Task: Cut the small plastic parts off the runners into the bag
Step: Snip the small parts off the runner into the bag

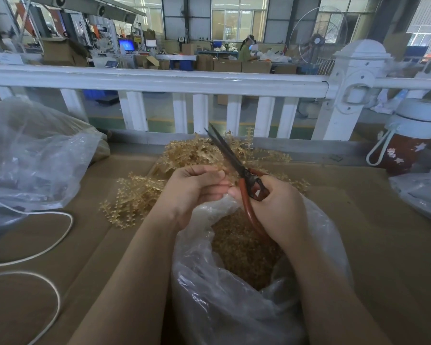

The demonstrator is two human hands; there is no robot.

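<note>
Scissors (237,163) with orange-red handles sit in the right hand (276,207), whose fingers curl round the handle loops; the dark blades point up and away, almost closed, their tips over the far heap of runners (204,153). The left hand (192,190) is just beside it, fingers curled in toward the palm with the fingertips near the scissor pivot. It seems to pinch something small there, but what it holds is hidden by the fingers and I cannot tell.

Both hands hover over the open mouth of a clear plastic bag (329,235), which stands in front of the person against the near edge of the table (383,245). Inside the bag lies a deep mass of cut small parts (241,250), amber in colour.

Beyond the hands, the amber runners lie piled on the brown cardboard-covered table, with a second, looser spread (130,200) to the left of the left wrist, the small parts still on their branches.

Further left, a white cord (60,235) loops across the table, and a large crumpled clear bag (35,155) rests at the left edge. At the right stands a red bottle (408,143) with a white lid and strap. A white railing (159,83) runs behind the table, with a workshop beyond it.
</note>
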